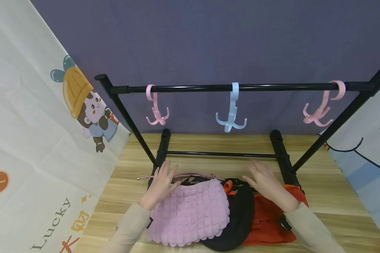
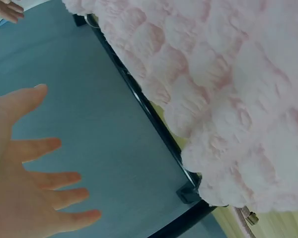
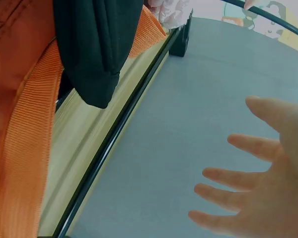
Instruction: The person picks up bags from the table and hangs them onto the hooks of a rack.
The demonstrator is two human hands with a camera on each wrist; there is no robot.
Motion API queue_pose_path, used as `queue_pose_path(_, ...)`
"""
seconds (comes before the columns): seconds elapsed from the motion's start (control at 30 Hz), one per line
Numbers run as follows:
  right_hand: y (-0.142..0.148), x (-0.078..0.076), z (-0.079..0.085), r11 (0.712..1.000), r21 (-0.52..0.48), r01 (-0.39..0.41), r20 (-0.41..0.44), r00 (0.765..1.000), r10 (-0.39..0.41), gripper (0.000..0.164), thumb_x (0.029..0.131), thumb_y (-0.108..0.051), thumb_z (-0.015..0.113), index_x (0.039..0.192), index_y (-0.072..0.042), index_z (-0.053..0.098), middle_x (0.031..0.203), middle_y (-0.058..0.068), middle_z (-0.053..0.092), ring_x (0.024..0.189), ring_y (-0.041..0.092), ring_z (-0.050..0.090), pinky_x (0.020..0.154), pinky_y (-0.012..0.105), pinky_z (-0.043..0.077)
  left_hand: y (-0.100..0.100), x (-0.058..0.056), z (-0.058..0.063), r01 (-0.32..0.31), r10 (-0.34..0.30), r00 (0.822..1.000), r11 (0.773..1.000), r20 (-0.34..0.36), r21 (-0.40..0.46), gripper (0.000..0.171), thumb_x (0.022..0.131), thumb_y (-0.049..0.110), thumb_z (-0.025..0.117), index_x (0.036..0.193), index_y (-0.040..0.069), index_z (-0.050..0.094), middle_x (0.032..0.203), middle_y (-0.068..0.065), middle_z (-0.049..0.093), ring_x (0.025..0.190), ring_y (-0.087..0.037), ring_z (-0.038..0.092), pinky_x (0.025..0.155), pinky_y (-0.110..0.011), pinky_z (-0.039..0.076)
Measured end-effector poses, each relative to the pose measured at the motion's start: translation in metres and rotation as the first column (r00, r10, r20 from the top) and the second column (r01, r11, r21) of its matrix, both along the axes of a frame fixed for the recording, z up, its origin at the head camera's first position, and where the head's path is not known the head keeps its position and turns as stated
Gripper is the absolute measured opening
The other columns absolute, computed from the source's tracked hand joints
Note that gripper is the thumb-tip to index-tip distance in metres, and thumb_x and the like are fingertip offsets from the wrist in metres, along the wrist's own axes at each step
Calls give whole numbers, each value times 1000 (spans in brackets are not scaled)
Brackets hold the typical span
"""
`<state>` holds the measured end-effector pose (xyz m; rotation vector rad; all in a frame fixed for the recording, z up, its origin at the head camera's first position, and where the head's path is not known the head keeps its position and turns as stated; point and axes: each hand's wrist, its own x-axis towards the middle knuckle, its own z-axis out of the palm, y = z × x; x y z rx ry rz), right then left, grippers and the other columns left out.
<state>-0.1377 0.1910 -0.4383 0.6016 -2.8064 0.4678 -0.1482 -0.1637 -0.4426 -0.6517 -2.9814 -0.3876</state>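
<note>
on the near part of the wood-grain tabletop (image 1: 332,198), three soft bags in an overlapping row: pink puffed bag (image 1: 190,211) to the left, laid partly over a black bag (image 1: 243,218), red-orange bag (image 1: 267,225) to the right. left hand (image 1: 160,186), over the pink bag's upper left edge, and right hand (image 1: 268,183), over the red-orange bag's upper left: fingers of both spread and extended, pinching nothing. bags lie flat, presumably because such limp cloth would slump if stood up. beyond them, a black rack (image 1: 129,119); on its top bar (image 1: 193,88), one pink hook at left (image 1: 156,107), one blue hook (image 1: 232,109) mid-bar, another pink hook at right (image 1: 319,113), each hung by its curved top, which likely serves to leave the lower prongs free. open room: wide gaps between hooks, bare wood before the lower bar (image 1: 221,153); slanting posts bound both sides.
</note>
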Motion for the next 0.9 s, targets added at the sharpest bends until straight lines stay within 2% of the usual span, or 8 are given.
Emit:
queue_pose_path(0.27,-13,-13,3,994,19,-104,64,993,102,46,84,-20,64,120,6,52,119,30,52,111,45,48,91,59,37,-7,-9,-3,49,-54,995,997,79,64,57,86,27,62,133,-1,43,136,-31,34,123,-47,36,99,-59,28)
queue_pose_path(0.43,-23,-24,5,985,38,-168,108,981,163,45,85,-21,63,120,7,53,115,27,55,107,42,52,89,54,41,-12,-16,-3,45,-57,981,996,184,71,55,88,26,60,134,0,42,136,-31,35,122,-47,37,98,-60,29)
queue_pose_path(0.57,-30,-32,6,977,50,-207,196,961,194,45,87,-21,61,122,6,53,116,26,55,107,40,53,89,50,43,-14,-22,-1,44,-58,966,997,253,59,54,89,27,58,133,0,43,135,-30,37,122,-46,38,98,-59,30)
queue_pose_path(0.7,-39,-42,9,973,27,-231,321,924,210,45,89,-22,58,124,6,51,121,25,54,111,39,52,92,49,41,-15,-28,-2,47,-56,955,998,292,40,52,90,26,58,132,0,44,132,-28,41,121,-43,41,97,-57,32)
queue_pose_path(0.8,-48,-49,10,970,-20,-241,431,874,226,46,91,-23,54,127,5,48,127,23,51,116,38,49,95,49,39,-15,-32,-5,48,-53,955,999,292,23,49,89,25,58,130,0,47,128,-26,47,117,-40,46,95,-57,35)
queue_pose_path(0.9,-57,-57,8,965,-82,-250,526,811,255,47,92,-25,53,129,5,47,129,23,49,117,36,48,97,48,38,-16,-36,-7,53,-51,954,999,297,0,48,89,24,59,128,-2,49,124,-24,50,112,-39,50,92,-57,36)
